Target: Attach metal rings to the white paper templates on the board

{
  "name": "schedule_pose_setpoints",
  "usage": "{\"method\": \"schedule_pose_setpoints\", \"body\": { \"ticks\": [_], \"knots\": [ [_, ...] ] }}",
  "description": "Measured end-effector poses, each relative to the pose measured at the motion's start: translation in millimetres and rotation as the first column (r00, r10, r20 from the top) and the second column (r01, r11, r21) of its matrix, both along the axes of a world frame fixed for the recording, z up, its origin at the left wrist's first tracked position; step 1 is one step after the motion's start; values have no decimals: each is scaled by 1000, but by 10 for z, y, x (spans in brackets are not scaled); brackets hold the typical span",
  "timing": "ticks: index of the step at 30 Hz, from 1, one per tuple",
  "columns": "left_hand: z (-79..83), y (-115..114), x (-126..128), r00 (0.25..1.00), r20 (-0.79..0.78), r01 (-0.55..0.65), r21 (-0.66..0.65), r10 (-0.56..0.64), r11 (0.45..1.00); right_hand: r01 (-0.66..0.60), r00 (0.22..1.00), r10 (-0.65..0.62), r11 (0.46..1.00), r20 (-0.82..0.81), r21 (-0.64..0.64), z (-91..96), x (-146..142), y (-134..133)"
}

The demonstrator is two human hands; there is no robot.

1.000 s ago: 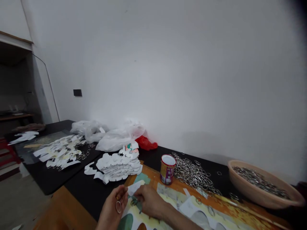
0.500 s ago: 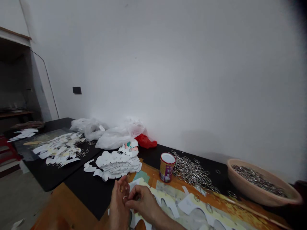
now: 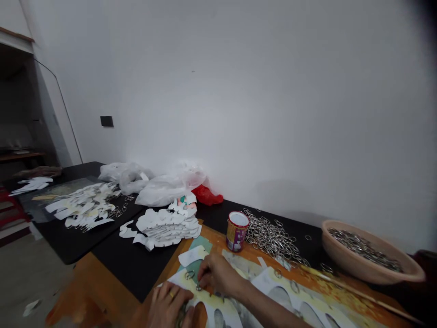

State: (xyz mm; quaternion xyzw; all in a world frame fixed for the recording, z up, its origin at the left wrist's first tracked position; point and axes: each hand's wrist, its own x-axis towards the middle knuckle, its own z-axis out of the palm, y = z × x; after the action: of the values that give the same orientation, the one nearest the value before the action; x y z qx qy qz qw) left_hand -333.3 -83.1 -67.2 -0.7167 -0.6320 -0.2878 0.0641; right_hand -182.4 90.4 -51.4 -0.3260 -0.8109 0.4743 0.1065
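My right hand (image 3: 218,275) reaches down over a white and yellow cut-out sheet (image 3: 218,303), thumb and fingers pinched at a small metal ring (image 3: 198,287). Another metal ring (image 3: 189,274) lies on the sheet just left of those fingertips. Beside it, at the bottom, my left hand (image 3: 169,303) rests at the sheet's left edge with its fingers curled and a gold band on one finger. Whatever lies inside that hand is hidden. Just beyond the hands, a white curved piece (image 3: 193,256) lies on green paper (image 3: 205,243).
A purple and gold tin (image 3: 236,237) stands beside a heap of metal rings (image 3: 273,239). A pink basin (image 3: 362,273) holds more rings at right. White cut-outs (image 3: 167,228), plastic bags (image 3: 160,191) and a red bag (image 3: 208,196) lie at left, before the wall.
My hands were together, raised, with a ring between them. They have parted: the left has lowered and curled, and the right has moved down to the sheet. The view has tilted slightly downward.
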Motion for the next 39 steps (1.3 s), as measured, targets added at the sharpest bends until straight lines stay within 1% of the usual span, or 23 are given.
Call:
{"method": "schedule_pose_setpoints", "body": {
  "ticks": [2, 4, 8, 12, 15, 18, 21, 25, 28, 32, 35, 37, 39],
  "knots": [
    [-23, 30, 27, 997, -77, -2, 13, 3, 1000, -52, 997, 48, 997, 62, 65, -8, -36, 0],
    [-47, 46, 38, 993, -120, 0, 7, 1, 1000, -97, 989, 82, 988, 120, 123, 8, -74, 1],
    [-63, 53, 31, 978, -210, 14, 32, -8, 999, -155, 970, 110, 967, 216, 203, 58, -129, -12],
    [7, 69, 46, 959, -281, 0, 73, 20, 997, -196, 957, 131, 950, 259, 243, 88, -144, -34],
    [65, 81, 64, 950, -312, -4, 95, 33, 995, -202, 954, 130, 945, 271, 257, 94, -145, -38],
    [76, 90, 72, 960, -277, -20, 97, 46, 995, -211, 957, 144, 943, 253, 259, 92, -145, -35],
    [51, 100, 78, 972, -226, -40, 85, 58, 996, -221, 962, 166, 939, 216, 264, 100, -123, -44],
    [12, 112, 95, 978, -193, -62, 82, 76, 995, -183, 979, 142, 930, 147, 318, 156, -36, -89],
    [2, 120, 100, 980, -187, -57, 77, 70, 995, -158, 985, 125, 926, 117, 344, 207, 41, -118],
    [29, 136, 85, 974, -221, -23, 88, 42, 996, -163, 983, 118, 917, 144, 363, 210, 98, -123],
    [72, 149, 77, 970, -243, 3, 58, 11, 998, -166, 977, 100, 908, 187, 384, 167, 98, -119],
    [100, 156, 83, 978, -208, 5, 23, 0, 1000, -172, 973, 94, 903, 209, 394, 139, 88, -116],
    [118, 161, 94, 990, -143, -14, -16, 11, 1000, -184, 969, 98, 897, 225, 403, 123, 78, -116]
  ]
}}
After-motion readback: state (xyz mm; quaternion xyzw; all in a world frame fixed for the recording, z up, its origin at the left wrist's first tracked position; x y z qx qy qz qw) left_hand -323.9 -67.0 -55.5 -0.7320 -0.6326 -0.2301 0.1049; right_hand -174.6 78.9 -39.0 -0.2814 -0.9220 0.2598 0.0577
